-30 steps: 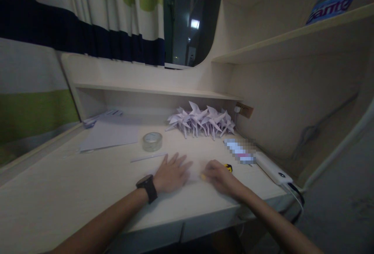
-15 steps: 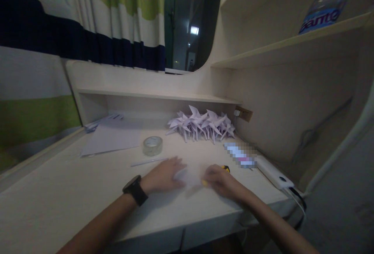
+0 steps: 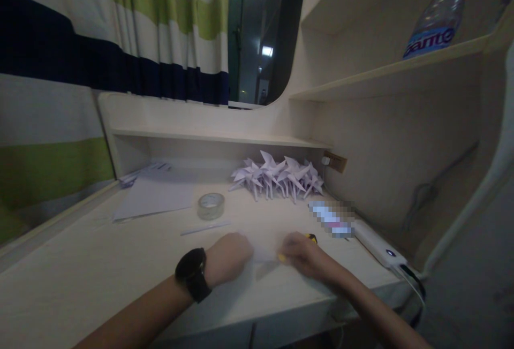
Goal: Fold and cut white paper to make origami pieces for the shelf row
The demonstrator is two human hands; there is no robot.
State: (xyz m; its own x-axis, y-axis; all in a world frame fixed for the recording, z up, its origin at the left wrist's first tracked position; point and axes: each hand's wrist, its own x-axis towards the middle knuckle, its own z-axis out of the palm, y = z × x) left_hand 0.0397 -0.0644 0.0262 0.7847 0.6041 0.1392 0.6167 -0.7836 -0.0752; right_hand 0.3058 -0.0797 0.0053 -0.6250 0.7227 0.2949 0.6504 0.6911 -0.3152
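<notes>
My left hand (image 3: 231, 257), with a black watch (image 3: 193, 274) at its wrist, is closed at the left edge of a small white sheet of paper (image 3: 264, 254); its fingertips are blurred. On the paper's right side my right hand (image 3: 299, 252) is closed around a slim yellow-and-black tool (image 3: 311, 239) that looks like a utility knife, mostly hidden by the fingers. A thin white paper stick (image 3: 206, 228) lies beyond my left hand, and behind that stands a roll of clear tape (image 3: 211, 207).
Several white paper pinwheels (image 3: 277, 175) are bunched at the back of the desk. White sheets (image 3: 155, 196) lie at the back left. On the right are a lit, pixelated phone (image 3: 331, 219) and a white power strip (image 3: 379, 244). A bottle (image 3: 436, 20) stands on the upper shelf.
My left hand's spread fingers have curled in, and the hand has turned at the paper's edge. My right hand keeps its hold on the tool. The view has tipped slightly upward.
</notes>
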